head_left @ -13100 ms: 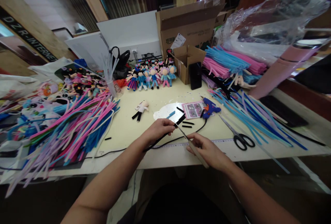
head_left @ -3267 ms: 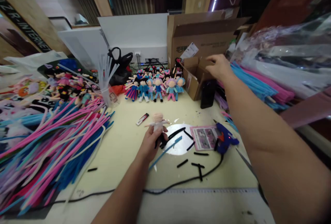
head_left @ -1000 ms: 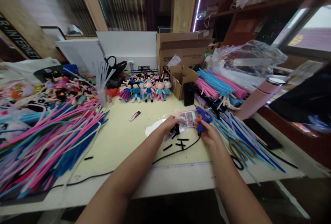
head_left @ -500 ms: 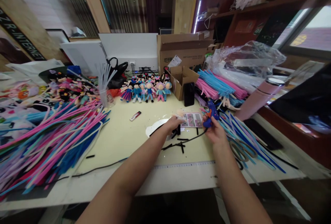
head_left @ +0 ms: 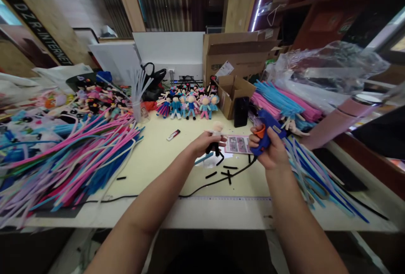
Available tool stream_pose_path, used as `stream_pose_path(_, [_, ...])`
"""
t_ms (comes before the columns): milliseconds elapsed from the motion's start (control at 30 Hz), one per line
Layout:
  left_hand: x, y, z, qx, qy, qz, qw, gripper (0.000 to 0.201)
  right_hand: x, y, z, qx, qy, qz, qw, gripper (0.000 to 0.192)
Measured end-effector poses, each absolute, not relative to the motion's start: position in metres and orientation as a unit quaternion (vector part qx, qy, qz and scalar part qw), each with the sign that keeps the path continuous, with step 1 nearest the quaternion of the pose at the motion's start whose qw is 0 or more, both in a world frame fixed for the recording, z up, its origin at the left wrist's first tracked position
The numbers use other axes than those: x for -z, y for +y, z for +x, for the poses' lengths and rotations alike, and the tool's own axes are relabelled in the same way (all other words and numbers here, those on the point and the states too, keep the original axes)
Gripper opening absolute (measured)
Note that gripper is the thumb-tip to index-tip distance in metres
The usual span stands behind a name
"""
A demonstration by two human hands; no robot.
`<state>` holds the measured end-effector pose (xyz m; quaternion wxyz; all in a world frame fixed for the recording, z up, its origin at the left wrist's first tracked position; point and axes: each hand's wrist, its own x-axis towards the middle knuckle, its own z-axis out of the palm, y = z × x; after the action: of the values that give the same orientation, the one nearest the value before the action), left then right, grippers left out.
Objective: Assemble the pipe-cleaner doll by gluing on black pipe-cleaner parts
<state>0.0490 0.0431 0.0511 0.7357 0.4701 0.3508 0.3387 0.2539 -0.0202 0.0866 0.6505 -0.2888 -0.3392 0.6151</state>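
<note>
My left hand [head_left: 204, 142] holds a small doll [head_left: 217, 132] with a pale head, white body and black legs, lifted above the cream table [head_left: 152, 168]. My right hand [head_left: 268, 151] grips a blue glue gun [head_left: 267, 132] with an orange trigger, raised to the right of the doll; its black cord [head_left: 196, 189] trails across the table. Short black pipe-cleaner pieces [head_left: 223, 173] lie below the hands, beside a pink printed card [head_left: 238, 144].
A heap of pink, blue and white pipe cleaners [head_left: 72, 160] fills the left. Finished dolls [head_left: 188, 105] stand at the back by cardboard boxes [head_left: 237, 55] and a black phone [head_left: 241, 111]. More pipe cleaners [head_left: 313, 168], scissors and a pink bottle [head_left: 341, 120] lie right.
My right hand picked the glue gun up off the table and raised it. My left hand lifted the doll off the table toward it. The view shifted slightly.
</note>
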Motion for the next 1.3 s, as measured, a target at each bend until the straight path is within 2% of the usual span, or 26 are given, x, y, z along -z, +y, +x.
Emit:
stream_pose_path(167, [-0.054,0.023,0.010,-0.347,0.360,0.478,0.722,0.032,-0.099,-0.031,0.231,-0.642,-0.370,-0.311,0.595,0.033])
stream_pose_path(367, [-0.032,0.010,-0.003,-0.352,0.353,0.468,0.729,0.037,-0.086,-0.029,0.213,-0.650,-0.408,-0.338,0.545,0.041])
stream_pose_path(533, [-0.026,0.008,-0.005,-0.384,0.357,0.487,0.698,0.035,-0.060,-0.021,0.207,-0.605,-0.435,-0.381,0.547,0.038])
stream_pose_path(733, [-0.028,0.009,-0.008,-0.359,0.381,0.555,0.646,0.037,-0.036,-0.018,0.213,-0.581,-0.474,-0.402,0.526,0.036])
stream_pose_path(1000, [-0.023,0.012,-0.012,-0.330,0.462,0.592,0.573,0.036,-0.038,-0.021,0.214,-0.542,-0.507,-0.485,0.463,0.040])
stream_pose_path(1300, [-0.015,0.013,-0.012,-0.300,0.528,0.598,0.523,0.029,-0.033,-0.018,0.215,-0.481,-0.553,-0.513,0.447,0.040])
